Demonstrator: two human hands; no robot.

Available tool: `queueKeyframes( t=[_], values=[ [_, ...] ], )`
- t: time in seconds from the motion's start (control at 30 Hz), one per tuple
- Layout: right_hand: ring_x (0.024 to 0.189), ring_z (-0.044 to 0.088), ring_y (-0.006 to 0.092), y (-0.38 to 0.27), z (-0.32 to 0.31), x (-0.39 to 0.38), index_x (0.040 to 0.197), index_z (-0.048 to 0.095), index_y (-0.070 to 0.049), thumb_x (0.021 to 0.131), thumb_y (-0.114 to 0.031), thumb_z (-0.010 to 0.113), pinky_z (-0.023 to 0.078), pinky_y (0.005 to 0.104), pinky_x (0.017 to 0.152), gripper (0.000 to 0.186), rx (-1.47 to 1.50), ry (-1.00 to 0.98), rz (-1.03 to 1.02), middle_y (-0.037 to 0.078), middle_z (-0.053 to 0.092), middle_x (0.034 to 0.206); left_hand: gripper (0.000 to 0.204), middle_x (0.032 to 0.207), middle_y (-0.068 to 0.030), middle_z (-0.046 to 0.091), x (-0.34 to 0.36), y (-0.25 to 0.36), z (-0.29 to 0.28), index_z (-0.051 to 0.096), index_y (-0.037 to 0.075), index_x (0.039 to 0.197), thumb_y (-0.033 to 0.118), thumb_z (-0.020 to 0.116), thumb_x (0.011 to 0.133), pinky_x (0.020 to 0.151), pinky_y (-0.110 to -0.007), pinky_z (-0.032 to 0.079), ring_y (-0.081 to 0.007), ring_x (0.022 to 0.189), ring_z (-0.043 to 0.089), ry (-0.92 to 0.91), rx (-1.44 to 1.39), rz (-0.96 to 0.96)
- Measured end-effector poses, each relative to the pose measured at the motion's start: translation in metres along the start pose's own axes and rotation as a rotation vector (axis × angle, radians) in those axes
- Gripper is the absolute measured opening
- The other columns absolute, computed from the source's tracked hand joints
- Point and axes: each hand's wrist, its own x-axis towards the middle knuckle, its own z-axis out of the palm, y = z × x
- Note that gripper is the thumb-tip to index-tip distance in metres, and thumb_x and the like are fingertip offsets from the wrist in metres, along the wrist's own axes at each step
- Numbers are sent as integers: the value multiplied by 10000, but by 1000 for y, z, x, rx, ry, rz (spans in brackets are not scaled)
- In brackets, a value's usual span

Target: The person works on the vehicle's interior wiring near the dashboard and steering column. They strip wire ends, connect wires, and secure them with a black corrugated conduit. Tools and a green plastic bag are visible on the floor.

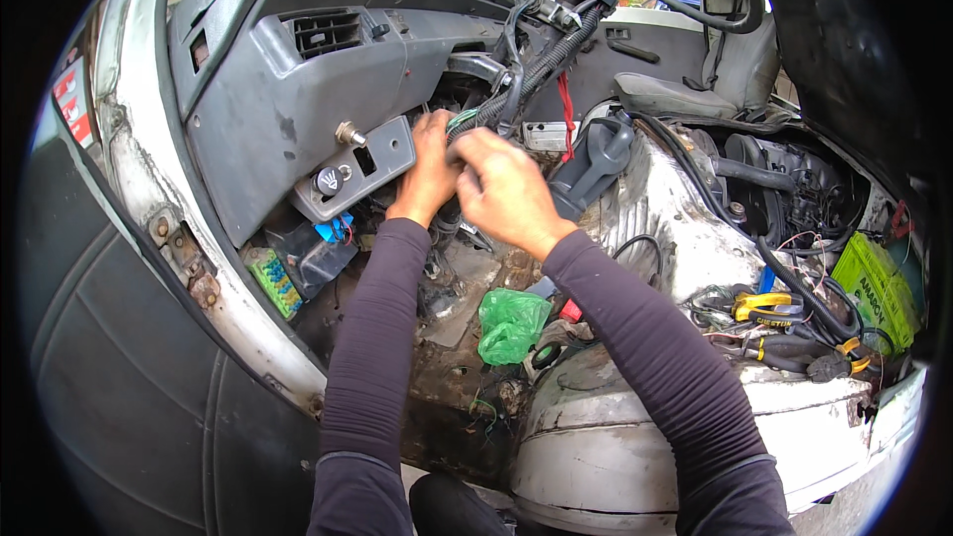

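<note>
Both hands work close together at a wiring harness below the steering column. It is a bundle of dark wires in black corrugated tubing. My left hand is closed around it where some green wires show, its fingertips partly hidden. Just to the right, my right hand has its fingers curled in toward the same spot, slightly smeared by motion. Whatever sits between those fingers is hidden. Left of my hands is a grey switch panel with a round black knob, attached to the grey dashboard.
A fuse box hangs at the lower left. On the floor lies a green plastic bag. Pliers with yellow-and-black handles rest at the right, near a green battery and the exposed engine. A red strap dangles behind my hands.
</note>
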Motion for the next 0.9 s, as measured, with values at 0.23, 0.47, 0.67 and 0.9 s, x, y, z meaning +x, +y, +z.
queueKeyframes(
  t=[0.23,0.47,0.67,0.9],
  values=[
    [1048,673,461,0,-1,0,1197,640,18,870,-40,562,557,535,899,341,-123,-187,256,272,694,1113,326,1116,-243,693,-19,21,-11,642,10,1183,200,715,928,923,-492,519,-431,1048,667,59,94,-263],
    [917,750,240,12,5,8,1378,610,85,829,47,541,585,362,821,555,334,-137,729,298,733,1149,391,1028,-218,734,-31,30,-8,651,7,1128,366,697,977,867,-459,533,-376,977,715,98,146,-322],
    [844,681,191,22,-6,7,1338,573,182,826,114,567,558,311,734,517,1119,-58,906,229,674,1238,423,944,-238,701,-32,32,-14,654,14,1065,417,526,1078,829,-482,505,-435,925,678,4,-241,-493],
    [816,656,180,3,13,4,1171,677,70,944,-104,693,559,321,735,286,1073,-44,1039,104,703,994,431,921,-255,671,-31,35,-24,603,18,1058,420,455,1102,814,-504,489,-469,921,653,-41,-101,-443]
  ],
)
